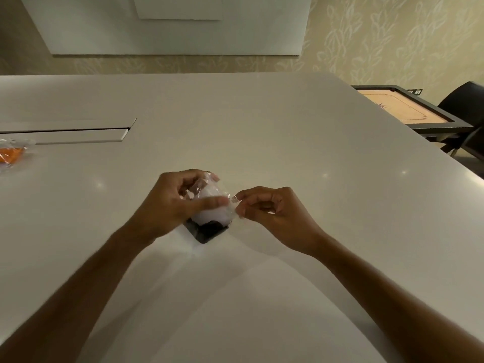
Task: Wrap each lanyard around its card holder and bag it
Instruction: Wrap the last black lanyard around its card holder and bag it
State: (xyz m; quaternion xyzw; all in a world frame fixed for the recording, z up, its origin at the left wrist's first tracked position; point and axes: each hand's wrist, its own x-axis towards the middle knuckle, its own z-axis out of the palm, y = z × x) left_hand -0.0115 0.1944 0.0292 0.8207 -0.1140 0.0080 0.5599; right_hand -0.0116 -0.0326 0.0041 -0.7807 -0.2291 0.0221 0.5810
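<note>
The left hand point(170, 203) grips a clear bag point(212, 203) near the middle of the bench point(288, 132), fingers curled over its top. The right hand point(272, 213) pinches the bag's right edge. A black holder point(207, 231) sticks out below (blurred). Another bag point(11, 153), with something orange inside, lies far left.
</note>
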